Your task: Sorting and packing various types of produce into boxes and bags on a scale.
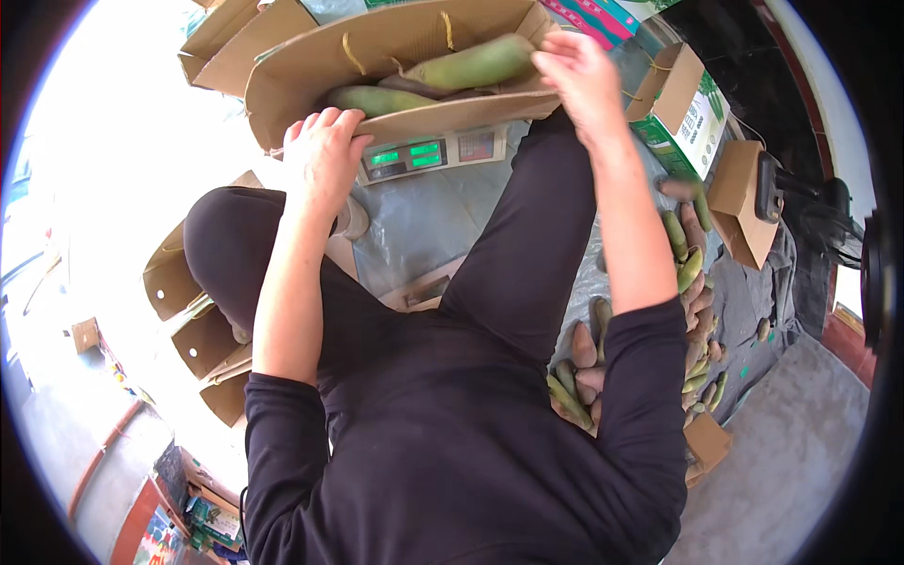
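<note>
An open cardboard box with yellow cord loops sits on a scale with lit green displays. Inside lie a long green radish on top, another green radish nearer the front wall, and darker roots partly hidden under them. My left hand is closed over the box's near edge, toward its left end. At the right end of the box, my right hand has its fingers bent around the tip of the upper radish. Slight blur softens these fingers.
Green radishes and reddish-brown roots lie in a long pile on the right. A green and white carton stands upper right, beside a small open brown box. More cardboard boxes stand left of my knee.
</note>
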The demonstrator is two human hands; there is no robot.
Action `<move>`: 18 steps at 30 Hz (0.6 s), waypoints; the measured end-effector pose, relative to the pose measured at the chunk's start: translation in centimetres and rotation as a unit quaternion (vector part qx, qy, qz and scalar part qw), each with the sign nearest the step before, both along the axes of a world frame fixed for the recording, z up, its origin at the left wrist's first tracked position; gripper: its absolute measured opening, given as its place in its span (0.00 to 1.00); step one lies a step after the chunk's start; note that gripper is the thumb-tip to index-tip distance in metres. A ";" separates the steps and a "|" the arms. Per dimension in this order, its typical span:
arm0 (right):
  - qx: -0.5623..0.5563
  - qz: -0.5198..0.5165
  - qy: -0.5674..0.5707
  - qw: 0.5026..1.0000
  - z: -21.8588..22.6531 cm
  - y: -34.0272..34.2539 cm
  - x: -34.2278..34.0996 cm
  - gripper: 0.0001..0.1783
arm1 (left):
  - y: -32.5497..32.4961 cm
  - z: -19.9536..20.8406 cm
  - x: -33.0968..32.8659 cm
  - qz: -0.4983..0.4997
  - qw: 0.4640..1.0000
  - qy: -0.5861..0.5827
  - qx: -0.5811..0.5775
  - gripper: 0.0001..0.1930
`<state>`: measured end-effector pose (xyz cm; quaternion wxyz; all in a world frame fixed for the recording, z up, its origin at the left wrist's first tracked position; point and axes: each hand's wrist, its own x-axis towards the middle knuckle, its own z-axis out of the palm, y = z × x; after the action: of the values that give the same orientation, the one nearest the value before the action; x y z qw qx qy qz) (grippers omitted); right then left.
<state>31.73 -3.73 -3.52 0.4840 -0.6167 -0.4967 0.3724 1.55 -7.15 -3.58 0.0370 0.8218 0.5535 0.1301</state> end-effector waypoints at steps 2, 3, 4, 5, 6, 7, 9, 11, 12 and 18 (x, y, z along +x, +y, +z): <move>0.050 -0.005 0.005 0.999 0.7 -2.3 2.6 0.18 | -0.1 0.0 -0.5 0.009 1.000 0.002 0.021 0.14; 0.049 -0.048 -0.011 0.998 0.5 -3.8 4.3 0.17 | -0.1 0.1 -0.4 0.009 0.999 0.002 0.046 0.14; 0.048 -0.090 -0.026 0.995 -0.2 -5.4 6.2 0.16 | -0.2 0.1 -0.5 0.010 0.999 0.004 0.045 0.14; 0.004 -0.120 -0.035 0.992 -1.3 -7.2 8.7 0.16 | -0.1 0.2 -0.4 0.013 0.999 0.002 0.038 0.14; -0.039 -0.149 -0.043 0.987 -3.3 -9.3 11.0 0.15 | -0.1 0.3 -0.5 0.018 0.999 0.003 0.032 0.15; -0.091 -0.180 -0.062 0.977 -5.6 -11.7 13.1 0.15 | -0.1 0.3 -0.4 0.018 0.999 0.005 0.032 0.15; -0.209 -0.240 -0.055 0.947 -10.1 -17.2 15.6 0.15 | 0.0 0.3 -0.5 0.012 0.999 0.003 0.046 0.15; -0.261 -0.253 -0.172 0.916 -19.1 -26.7 23.2 0.16 | 0.5 0.0 0.9 -0.006 0.999 -0.015 0.051 0.15; -0.260 -0.216 -0.226 0.914 -20.9 -28.5 21.7 0.15 | 0.3 0.2 0.2 0.002 0.998 0.000 0.065 0.15; -0.396 -0.104 -0.389 0.825 -28.9 -46.5 24.1 0.12 | 0.7 -0.2 0.8 0.001 0.997 -0.011 0.073 0.15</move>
<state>55.85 -50.22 -32.43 0.0002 -0.8973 -0.3862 0.2138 2.35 -6.41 -3.74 -0.0175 0.8204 0.5428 0.1790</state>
